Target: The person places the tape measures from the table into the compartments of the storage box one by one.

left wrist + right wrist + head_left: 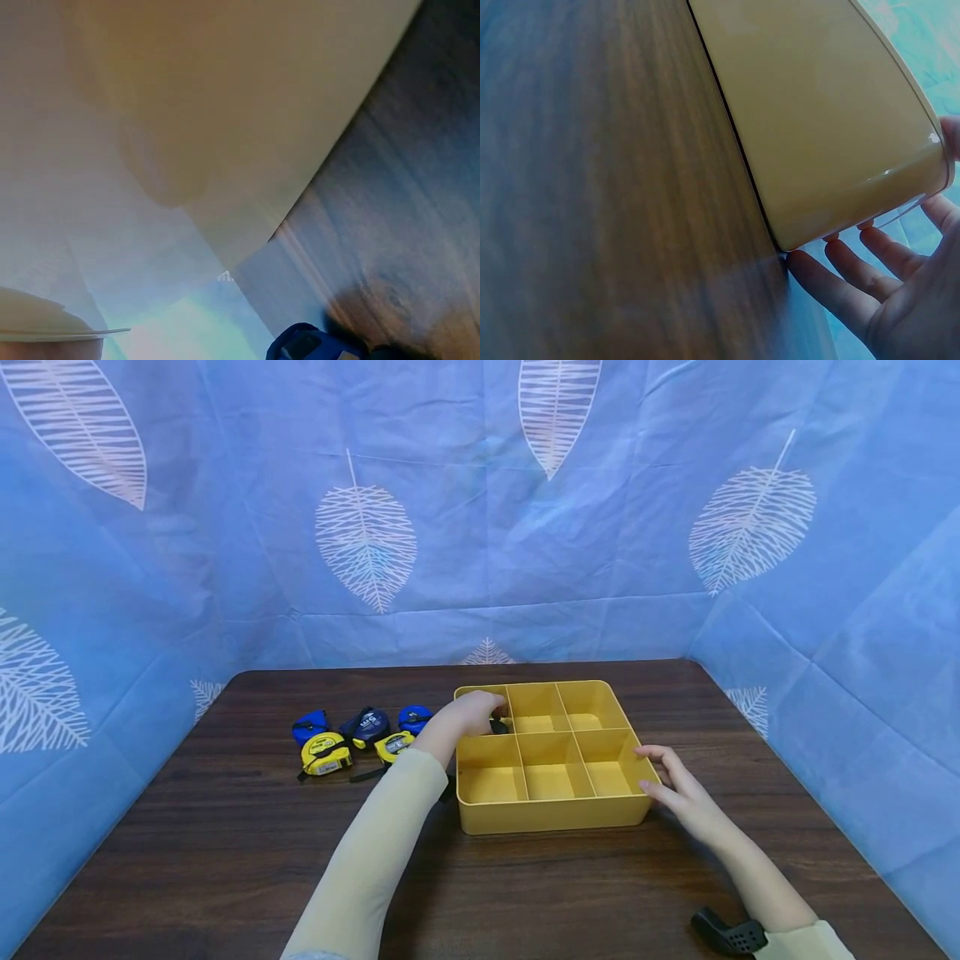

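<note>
Nearest the camera, a pale yellow left sleeve (378,868) slants up from the bottom edge, and at lower right a matching right sleeve (802,943) ends beside a black wrist device (731,935). Both arms reach toward a yellow box (551,814) standing on a dark wood-grain counter (570,893). Its six compartments are set in two rows of three. The left hand (472,713) dips its bent fingers into the back-left compartment (498,690), just above a small dark object (498,726); whether the fingers have hold of it cannot be told. The right hand (678,787) is loosely spread at the box's right side, thumb and fingers apart, touching the rim and outer wall without wrapping round them. Five tape measures sit in a close cluster left of the box: behind, a blue one (310,727), a dark blue one (366,727) and another blue one (414,719); in front, a yellow one (326,753) and a second yellow one (393,746), partly behind the left arm. Beyond the counter hangs a blue cloth (480,543) printed with large white leaves.
</note>
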Available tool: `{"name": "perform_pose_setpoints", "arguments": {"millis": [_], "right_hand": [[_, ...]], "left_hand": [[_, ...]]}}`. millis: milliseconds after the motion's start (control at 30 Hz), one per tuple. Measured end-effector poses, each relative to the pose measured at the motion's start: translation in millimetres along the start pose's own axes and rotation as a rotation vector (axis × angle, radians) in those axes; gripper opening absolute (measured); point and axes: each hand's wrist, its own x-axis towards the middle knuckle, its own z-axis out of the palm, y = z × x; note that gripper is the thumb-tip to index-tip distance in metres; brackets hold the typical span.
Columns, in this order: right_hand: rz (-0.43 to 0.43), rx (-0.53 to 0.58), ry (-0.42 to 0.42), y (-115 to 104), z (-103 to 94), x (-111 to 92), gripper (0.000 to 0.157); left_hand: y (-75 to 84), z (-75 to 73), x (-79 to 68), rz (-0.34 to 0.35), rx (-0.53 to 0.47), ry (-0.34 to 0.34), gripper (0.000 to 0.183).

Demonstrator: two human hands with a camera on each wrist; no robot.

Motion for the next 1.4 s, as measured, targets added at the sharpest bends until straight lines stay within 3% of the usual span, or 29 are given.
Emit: {"name": "perform_pose_setpoints", "arguments": {"millis": [767, 1133, 1400], "right_hand": [[-0.012, 0.012, -0.006, -1, 0.7, 0, 0.041], [-0.024, 0.020, -0.003, 0, 0.0, 0, 0.041], [-0.023, 0.023, -0.008, 2, -0.1, 0, 0.041]], "left_hand": [[-9.2, 7.5, -1.8, 0.103, -0.157, 0.161, 0.028], [-9.6, 7.2, -4.7, 0.118, -0.304, 0.188, 0.027], [-12.4, 8.6, -5.4, 0.122, -0.343, 0.206, 0.027]]}}
